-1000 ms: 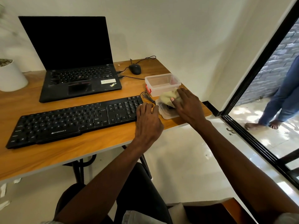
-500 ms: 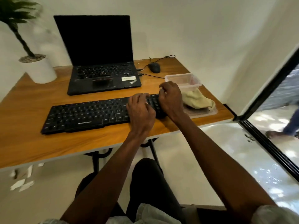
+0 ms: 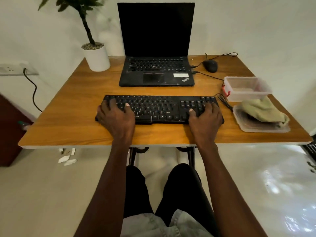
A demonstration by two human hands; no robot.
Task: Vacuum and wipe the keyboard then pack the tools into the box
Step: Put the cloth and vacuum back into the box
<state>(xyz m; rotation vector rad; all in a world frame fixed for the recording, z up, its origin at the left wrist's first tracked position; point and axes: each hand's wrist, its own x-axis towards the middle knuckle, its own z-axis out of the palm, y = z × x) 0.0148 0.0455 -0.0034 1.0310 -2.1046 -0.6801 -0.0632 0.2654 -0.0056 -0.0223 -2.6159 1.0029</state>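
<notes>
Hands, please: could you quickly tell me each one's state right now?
Left hand: grips the black plastic keyboard's left end.
Right hand: grips its right end.

A black full-size keyboard point(image 3: 159, 109) lies flat on the wooden bench point(image 3: 77, 127), its long side parallel to the near edge, with both ends covered by hands. Right of the keyboard and behind its far corner stands a clear plastic box point(image 3: 247, 88), open and upright, with a red latch on its left side. Just in front of the box, a crumpled green cloth point(image 3: 263, 110) sits on the clear lid point(image 3: 266, 128), which lies flat.
</notes>
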